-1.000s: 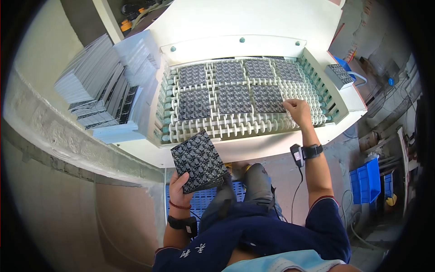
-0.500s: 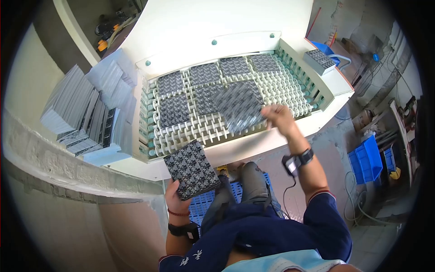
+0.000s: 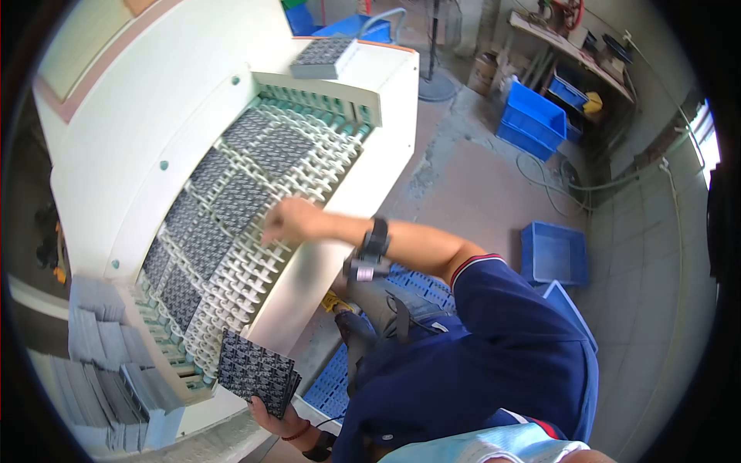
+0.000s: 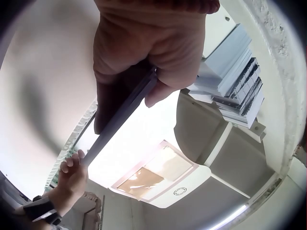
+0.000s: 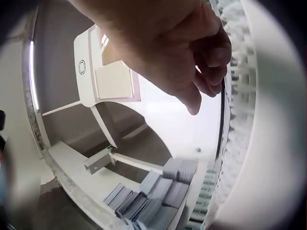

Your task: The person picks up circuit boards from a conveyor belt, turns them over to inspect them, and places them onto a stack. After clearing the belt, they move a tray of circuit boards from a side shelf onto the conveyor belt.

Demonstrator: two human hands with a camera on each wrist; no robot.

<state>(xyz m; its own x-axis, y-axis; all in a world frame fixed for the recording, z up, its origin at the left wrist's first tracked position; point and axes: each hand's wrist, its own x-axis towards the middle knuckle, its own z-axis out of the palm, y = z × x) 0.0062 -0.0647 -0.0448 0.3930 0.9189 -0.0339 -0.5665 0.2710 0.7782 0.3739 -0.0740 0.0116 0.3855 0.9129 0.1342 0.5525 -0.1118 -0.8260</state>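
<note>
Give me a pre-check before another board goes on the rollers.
1. Stack held: ok, the left hand grips it.
2. Stack squared up: not ok, its edges are fanned on one side.
3. Right hand free: ok, fingers loosely bent, no board in them.
4. Right hand clear of the rollers: not ok, it is over them.
5. Room on the rollers: ok, a bare strip runs along the near side; whether a whole board fits, cannot tell.
6. Rollers stopped or turning: cannot tell from stills.
</note>
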